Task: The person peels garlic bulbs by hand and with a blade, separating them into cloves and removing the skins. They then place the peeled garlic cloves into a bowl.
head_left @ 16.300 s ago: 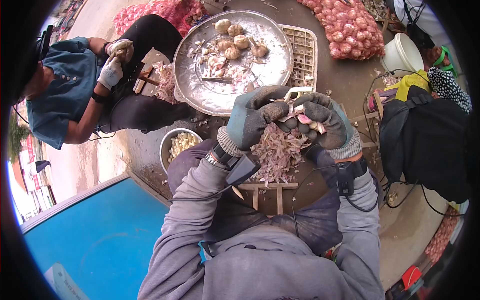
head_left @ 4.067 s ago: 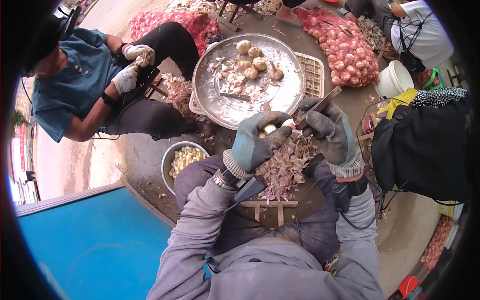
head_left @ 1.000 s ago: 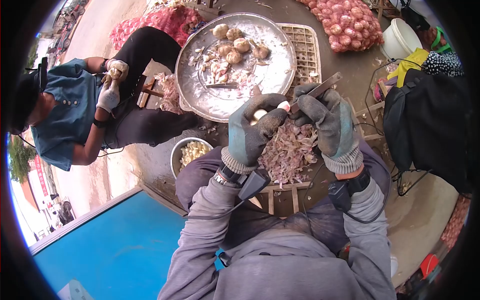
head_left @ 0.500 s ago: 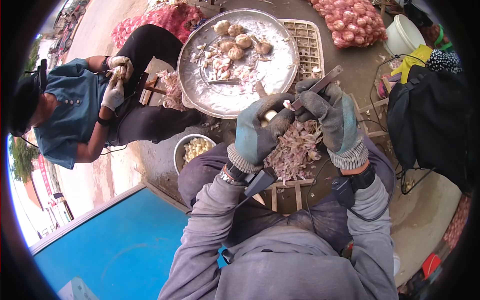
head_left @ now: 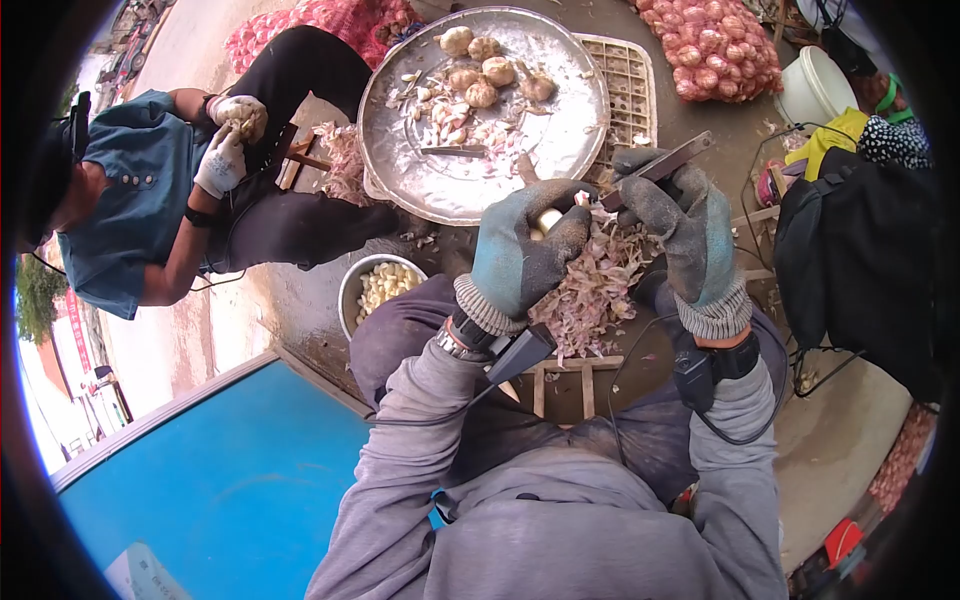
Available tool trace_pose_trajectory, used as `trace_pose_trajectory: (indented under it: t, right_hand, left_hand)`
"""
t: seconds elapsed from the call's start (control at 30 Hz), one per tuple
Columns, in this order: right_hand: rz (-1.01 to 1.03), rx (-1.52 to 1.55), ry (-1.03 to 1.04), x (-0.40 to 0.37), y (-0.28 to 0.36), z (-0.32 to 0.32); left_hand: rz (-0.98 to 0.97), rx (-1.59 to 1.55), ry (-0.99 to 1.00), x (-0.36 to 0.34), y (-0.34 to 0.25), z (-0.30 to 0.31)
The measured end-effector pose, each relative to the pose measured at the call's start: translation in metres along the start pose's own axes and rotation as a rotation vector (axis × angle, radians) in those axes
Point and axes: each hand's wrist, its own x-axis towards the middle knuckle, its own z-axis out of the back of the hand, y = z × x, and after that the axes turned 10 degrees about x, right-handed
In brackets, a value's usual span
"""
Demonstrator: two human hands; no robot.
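My left hand (head_left: 530, 245), in a grey and blue glove, is closed round a pale peeled garlic clove (head_left: 548, 220). Beside it, my right hand (head_left: 680, 225), gloved too, grips a knife (head_left: 672, 158) whose blade points up and right. A small whitish bit (head_left: 583, 199) shows at my left fingertips, near the knife's lower end. Beyond my hands, a round metal tray (head_left: 385, 185) holds several garlic bulbs (head_left: 498, 70), loose cloves and another knife (head_left: 453, 150). Pinkish garlic skins (head_left: 590, 300) lie heaped below my hands.
A bowl of peeled cloves (head_left: 385, 285) stands by my left knee. A co-worker (head_left: 135, 210) in white gloves sits at the left. Net sacks (head_left: 705, 50), a white bucket (head_left: 815, 88), a black bag (head_left: 860, 260) and a blue board (head_left: 220, 480) surround the spot.
My right hand and the knife have moved a little to the right, away from my left hand. The view has shifted slightly. The co-worker's hands remain together.
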Motion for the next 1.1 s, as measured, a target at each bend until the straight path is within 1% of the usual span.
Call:
trace_pose_trajectory:
  t: [0.03,0.1,0.17,0.23,0.27,0.33,0.37,0.43,0.5,0.57,0.63,0.7,0.73,0.77,0.83,0.9,0.97,1.03,1.1]
  right_hand:
    - [-0.004,-0.003,-0.001,-0.001,-0.003,-0.002]
    - [0.100,0.036,0.000,-0.003,-0.009,-0.011]
    - [0.106,0.003,0.018,-0.002,-0.008,-0.013]
    - [0.146,-0.119,0.001,-0.002,-0.006,-0.016]
    - [0.148,-0.120,0.011,-0.003,-0.006,-0.016]
    - [-0.009,-0.020,-0.012,-0.002,-0.005,-0.015]
    - [-0.004,-0.012,0.010,-0.001,-0.006,-0.017]
    - [0.032,0.024,-0.005,0.000,-0.011,-0.019]
    - [0.025,0.037,0.015,0.000,-0.013,-0.015]
    - [0.031,-0.032,0.002,0.000,-0.012,-0.012]
    - [0.022,-0.042,-0.005,-0.001,-0.010,-0.012]
    - [-0.001,0.108,0.008,-0.002,-0.008,-0.013]
    - [0.013,0.097,0.018,-0.001,-0.007,-0.012]
    - [0.015,0.088,0.003,-0.001,-0.007,-0.010]
    - [0.006,0.118,0.030,-0.001,-0.007,-0.010]
    - [-0.003,0.118,-0.002,-0.002,-0.004,-0.009]
    - [-0.028,0.157,0.042,-0.001,-0.003,-0.006]
    - [-0.053,0.180,0.049,-0.001,-0.001,-0.004]
    - [-0.077,0.203,0.058,-0.001,-0.002,-0.002]
  left_hand:
    - [-0.016,0.020,-0.021,-0.001,0.002,-0.002]
    - [-0.004,0.027,-0.017,-0.002,0.008,-0.005]
    - [0.008,0.037,-0.018,-0.002,0.010,-0.004]
    - [-0.070,0.160,0.002,-0.002,0.011,-0.003]
    - [-0.069,0.160,-0.007,-0.003,0.011,-0.003]
    - [-0.072,0.192,-0.003,-0.004,0.012,-0.002]
    - [-0.066,0.219,0.007,-0.004,0.011,0.000]
    - [-0.112,0.255,0.018,-0.004,0.008,0.005]
    - [-0.096,0.270,0.007,-0.004,0.008,0.006]
    - [-0.149,0.203,-0.010,-0.004,0.010,0.005]
    - [-0.149,0.172,0.000,-0.005,0.009,0.006]
    - [-0.111,0.220,-0.001,-0.005,0.007,0.009]
    - [-0.016,0.108,0.061,-0.004,0.007,0.009]
    - [-0.024,0.036,0.086,-0.003,0.011,0.008]
    - [0.043,-0.035,0.102,-0.005,0.011,0.007]
    - [0.018,-0.035,0.130,-0.002,0.013,0.009]
    - [0.071,-0.222,0.141,-0.003,0.015,0.010]
    - [0.091,-0.227,0.143,-0.003,0.013,0.011]
    - [0.169,-0.335,0.131,-0.004,0.015,0.010]
